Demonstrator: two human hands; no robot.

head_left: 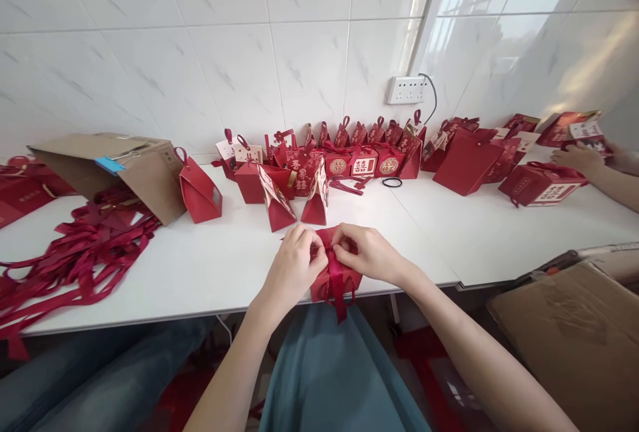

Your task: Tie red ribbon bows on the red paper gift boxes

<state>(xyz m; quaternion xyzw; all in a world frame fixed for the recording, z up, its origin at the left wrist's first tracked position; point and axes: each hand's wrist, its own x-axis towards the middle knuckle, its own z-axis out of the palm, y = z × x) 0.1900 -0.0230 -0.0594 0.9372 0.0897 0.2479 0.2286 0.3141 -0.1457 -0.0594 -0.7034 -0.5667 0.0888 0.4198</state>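
A small red gift box (pixel 319 287) sits at the front edge of the white table, right before me. Dark red ribbon (pixel 337 282) crosses its top, and one tail hangs down over the front side. My left hand (pixel 299 255) pinches the ribbon from the left, with thumb and forefinger together over the box's top. From the right, my right hand (pixel 367 252) pinches the ribbon too, its fingertips close to the left ones. The knot or loop between the fingertips is mostly hidden by the fingers.
Several finished red boxes (pixel 364 162) line the wall behind. At left, loose red ribbons (pixel 94 252) spill from a tipped cardboard box (pixel 164 172). Another person's hands (pixel 582 160) hold a box at far right. A large carton (pixel 574 325) stands at lower right.
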